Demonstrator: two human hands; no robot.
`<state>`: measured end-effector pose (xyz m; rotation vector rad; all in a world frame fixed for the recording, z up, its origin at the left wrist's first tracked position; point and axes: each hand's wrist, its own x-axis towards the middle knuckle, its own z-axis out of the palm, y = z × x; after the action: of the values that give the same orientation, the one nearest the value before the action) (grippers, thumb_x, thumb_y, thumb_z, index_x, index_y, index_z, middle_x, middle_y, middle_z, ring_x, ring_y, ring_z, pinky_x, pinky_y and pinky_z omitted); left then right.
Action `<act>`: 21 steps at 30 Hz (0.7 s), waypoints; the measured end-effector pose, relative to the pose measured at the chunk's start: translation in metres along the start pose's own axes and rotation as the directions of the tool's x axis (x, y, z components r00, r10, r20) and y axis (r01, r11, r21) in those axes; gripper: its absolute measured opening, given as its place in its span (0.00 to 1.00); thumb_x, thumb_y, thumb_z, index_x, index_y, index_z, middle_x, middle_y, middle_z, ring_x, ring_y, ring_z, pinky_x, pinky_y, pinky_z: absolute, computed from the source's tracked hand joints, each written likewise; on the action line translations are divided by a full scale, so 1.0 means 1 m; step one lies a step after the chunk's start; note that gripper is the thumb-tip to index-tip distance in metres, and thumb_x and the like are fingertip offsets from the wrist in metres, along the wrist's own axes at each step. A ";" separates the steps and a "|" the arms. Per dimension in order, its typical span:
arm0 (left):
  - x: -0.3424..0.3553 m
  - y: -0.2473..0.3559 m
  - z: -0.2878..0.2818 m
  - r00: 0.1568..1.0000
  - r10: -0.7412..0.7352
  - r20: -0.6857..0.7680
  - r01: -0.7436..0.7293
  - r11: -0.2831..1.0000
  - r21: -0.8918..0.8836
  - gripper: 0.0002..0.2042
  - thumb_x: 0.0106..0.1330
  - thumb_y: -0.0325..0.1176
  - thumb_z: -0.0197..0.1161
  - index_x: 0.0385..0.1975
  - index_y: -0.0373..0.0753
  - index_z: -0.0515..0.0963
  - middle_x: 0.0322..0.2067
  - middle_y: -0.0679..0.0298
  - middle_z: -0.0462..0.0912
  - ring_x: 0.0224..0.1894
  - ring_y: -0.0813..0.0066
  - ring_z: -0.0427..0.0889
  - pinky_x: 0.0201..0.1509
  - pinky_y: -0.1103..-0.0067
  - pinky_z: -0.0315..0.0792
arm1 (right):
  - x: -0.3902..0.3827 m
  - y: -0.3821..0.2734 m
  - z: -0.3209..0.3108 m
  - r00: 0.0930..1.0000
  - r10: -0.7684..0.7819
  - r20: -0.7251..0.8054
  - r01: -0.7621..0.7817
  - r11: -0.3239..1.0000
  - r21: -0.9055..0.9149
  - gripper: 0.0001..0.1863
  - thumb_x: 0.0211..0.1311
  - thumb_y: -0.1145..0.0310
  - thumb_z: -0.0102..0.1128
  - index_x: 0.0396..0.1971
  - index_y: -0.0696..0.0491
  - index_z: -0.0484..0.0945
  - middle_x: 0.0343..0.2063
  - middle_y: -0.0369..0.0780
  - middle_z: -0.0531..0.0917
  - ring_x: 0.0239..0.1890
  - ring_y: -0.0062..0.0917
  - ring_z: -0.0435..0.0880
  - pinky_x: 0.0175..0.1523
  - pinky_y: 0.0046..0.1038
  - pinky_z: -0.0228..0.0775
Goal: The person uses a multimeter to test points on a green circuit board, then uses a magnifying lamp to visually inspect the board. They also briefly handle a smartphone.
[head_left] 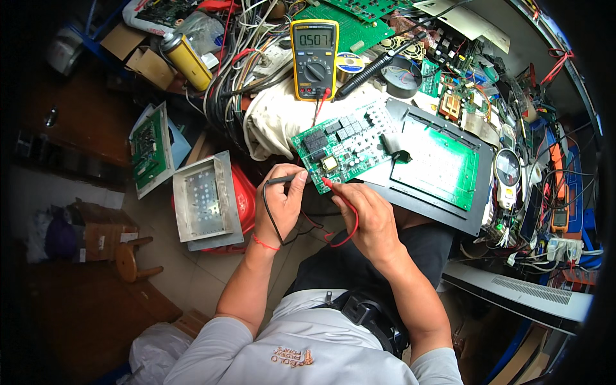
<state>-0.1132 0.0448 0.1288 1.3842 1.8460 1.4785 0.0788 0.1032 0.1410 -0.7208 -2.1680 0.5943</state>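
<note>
Two probes on one small green circuit board [340, 149] at surface's near edge: right hand [369, 218] pinching red probe [327, 183] onto it, left hand [280, 204] gripping black probe [283, 180] just left, pointing right.

Green circuit board [343, 149] w/ black relays & a yellow part. Red probe [328, 185] w/ red lead in right hand [369, 218]; black probe [282, 180] w/ black lead in left hand [279, 205], red string on that wrist. Multimeter [314, 58] yellow w/ dark grey face. Black tray [471, 212] w/ green panel. Cloth [273, 119] off-white. Spray can [186, 61] yellow.
</note>
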 end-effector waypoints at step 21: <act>-0.002 -0.006 0.000 0.998 -0.060 -0.035 0.059 0.997 -0.041 0.12 0.77 0.36 0.66 0.42 0.31 0.83 0.35 0.58 0.87 0.35 0.73 0.84 0.43 0.76 0.77 | -0.006 -0.012 -0.004 0.995 -0.092 -0.035 0.093 0.995 0.035 0.13 0.62 0.78 0.72 0.45 0.59 0.82 0.38 0.45 0.87 0.38 0.39 0.88 0.42 0.35 0.83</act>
<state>-0.1147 0.0433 0.1230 1.2811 1.8533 1.5120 0.0812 0.0906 0.1475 -0.6033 -2.1419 0.5685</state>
